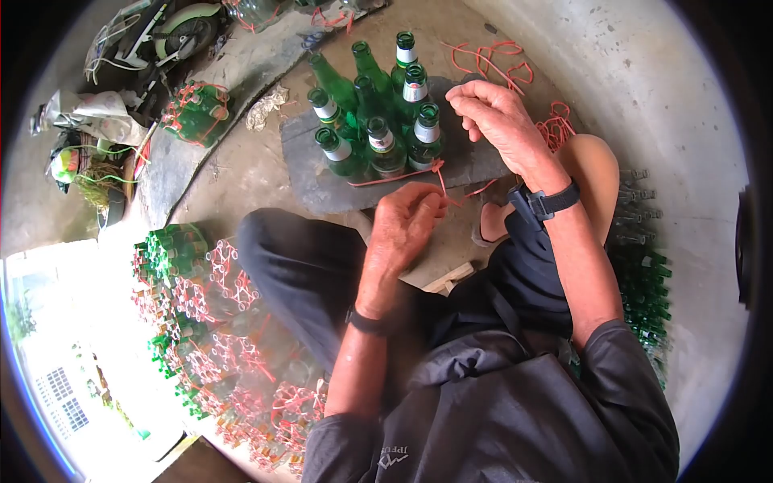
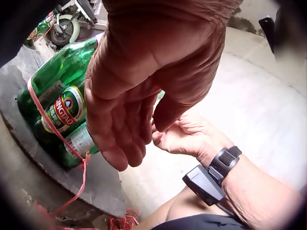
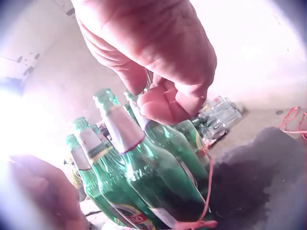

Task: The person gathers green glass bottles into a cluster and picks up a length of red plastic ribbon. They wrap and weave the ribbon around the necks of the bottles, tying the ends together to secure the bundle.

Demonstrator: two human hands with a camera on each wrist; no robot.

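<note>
Several green bottles (image 1: 386, 153) stand bunched on a dark slab (image 1: 310, 173). A red string (image 2: 48, 120) runs round their lower parts, with a knot (image 2: 85, 160) and a loose end at one corner. My left hand (image 1: 405, 225) is at the near side of the bunch, close to the knot, its fingers loosely bent and nothing visible in them. My right hand (image 1: 503, 125) hovers right of the bottles; the right wrist view shows its fingers (image 3: 168, 103) bent toward the thumb, with no held thing plainly visible. Bottle necks (image 3: 105, 98) appear below and behind it.
Loose red string (image 1: 491, 60) lies on the floor beyond the slab, with more (image 1: 555, 125) beside the right knee. Tied bottle bundles (image 1: 197, 113) stand at the left, and many bottles (image 1: 648, 298) line the right wall. A wheeled vehicle (image 1: 185, 32) is at the back left.
</note>
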